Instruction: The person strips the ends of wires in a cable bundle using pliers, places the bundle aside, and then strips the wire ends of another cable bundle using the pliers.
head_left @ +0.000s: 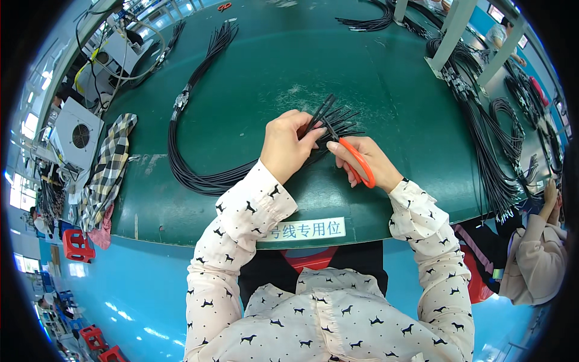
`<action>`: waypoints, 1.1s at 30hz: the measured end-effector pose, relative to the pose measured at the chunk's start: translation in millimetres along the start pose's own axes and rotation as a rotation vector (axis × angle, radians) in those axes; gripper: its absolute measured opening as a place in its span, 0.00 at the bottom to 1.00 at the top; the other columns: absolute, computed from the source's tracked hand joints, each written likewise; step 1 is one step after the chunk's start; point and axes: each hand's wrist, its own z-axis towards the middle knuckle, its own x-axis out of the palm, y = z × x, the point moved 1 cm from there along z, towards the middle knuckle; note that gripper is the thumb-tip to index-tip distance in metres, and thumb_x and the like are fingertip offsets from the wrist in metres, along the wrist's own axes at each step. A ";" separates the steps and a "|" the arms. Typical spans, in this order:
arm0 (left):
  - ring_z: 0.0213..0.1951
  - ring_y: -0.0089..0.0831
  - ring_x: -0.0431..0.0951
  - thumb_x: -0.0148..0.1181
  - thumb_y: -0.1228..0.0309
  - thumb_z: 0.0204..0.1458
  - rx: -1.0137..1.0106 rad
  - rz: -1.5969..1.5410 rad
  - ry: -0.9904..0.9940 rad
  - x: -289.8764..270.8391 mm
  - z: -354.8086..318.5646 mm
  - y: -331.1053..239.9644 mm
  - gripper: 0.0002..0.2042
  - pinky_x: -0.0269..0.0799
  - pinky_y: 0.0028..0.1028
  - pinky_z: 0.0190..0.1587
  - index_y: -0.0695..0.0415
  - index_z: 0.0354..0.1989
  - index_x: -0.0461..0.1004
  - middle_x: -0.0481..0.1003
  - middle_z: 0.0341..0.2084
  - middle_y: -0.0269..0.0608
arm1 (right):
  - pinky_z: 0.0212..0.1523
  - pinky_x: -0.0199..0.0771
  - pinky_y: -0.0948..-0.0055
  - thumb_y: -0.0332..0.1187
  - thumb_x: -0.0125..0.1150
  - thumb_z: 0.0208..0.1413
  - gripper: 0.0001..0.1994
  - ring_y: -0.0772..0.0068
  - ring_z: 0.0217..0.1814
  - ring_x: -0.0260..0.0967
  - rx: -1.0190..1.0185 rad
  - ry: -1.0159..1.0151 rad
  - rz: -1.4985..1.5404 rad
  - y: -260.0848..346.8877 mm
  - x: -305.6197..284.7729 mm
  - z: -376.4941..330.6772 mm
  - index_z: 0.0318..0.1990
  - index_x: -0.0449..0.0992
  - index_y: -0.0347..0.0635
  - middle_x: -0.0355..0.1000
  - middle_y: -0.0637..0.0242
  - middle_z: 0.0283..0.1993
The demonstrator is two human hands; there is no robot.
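- At the middle of the green worktable (289, 72), the fanned ends of a black cable bundle (338, 123) lie between the person's two hands.
- The left hand (289, 145) is closed around the bundle just behind the fanned ends, fingers wrapped over the cables.
- The right hand (368, 160) grips orange-handled scissors (356, 160); its fingers are closed on the handles, and the dark blades point up and left into the cable ends, just beside the left hand's fingertips.
- From the left hand the same bundle sweeps down and left in a wide loop (193, 175) across the tabletop, then runs up towards the far edge, with a metal clamp (181, 102) on it partway along.
- Both forearms wear a white long-sleeved shirt (338, 314) printed with small dark animal shapes.
- A white label strip (307, 229) is fixed to the near edge of the table, between the two sleeves.
- At the left end of the table a checked cloth (108, 169) hangs over the edge, next to a white box with a fan grille (75, 136).
- On the right side of the table lie more black cable bundles (488, 157), some coiled, well apart from the hands.
- A second pair of orange scissors (224, 6) rests at the far edge.
- At the right rim another person's sleeve (534, 259) and raised hand (550, 196) show beside the table.
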 end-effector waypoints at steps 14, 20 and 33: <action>0.20 0.23 0.75 0.54 0.74 0.49 -0.327 -0.553 0.260 -11.3 5.2 3.1 0.08 0.69 0.16 0.20 0.68 0.31 0.71 0.72 0.19 0.39 | 0.11 0.60 0.82 0.49 0.53 0.51 0.22 0.83 0.12 0.59 -0.078 -0.020 -0.104 5.1 -2.3 -3.2 0.16 0.64 0.38 0.59 0.73 0.13; 0.17 0.20 0.71 0.52 0.68 0.51 -0.395 -0.712 0.493 -26.5 10.0 3.7 0.12 0.63 0.14 0.17 0.67 0.33 0.71 0.70 0.17 0.36 | 0.11 0.57 0.85 0.43 0.54 0.51 0.19 0.86 0.11 0.57 -0.216 0.022 -0.197 2.9 -8.7 -0.6 0.16 0.63 0.40 0.59 0.74 0.14; 0.09 0.15 0.61 0.45 0.68 0.55 -0.470 -1.083 0.810 -24.8 7.1 13.1 0.12 0.51 0.13 0.09 0.66 0.35 0.69 0.67 0.13 0.34 | 0.19 0.53 0.72 0.37 0.66 0.39 0.18 0.74 0.18 0.51 -0.596 -0.066 -0.544 8.5 -17.5 0.9 0.20 0.62 0.35 0.55 0.66 0.15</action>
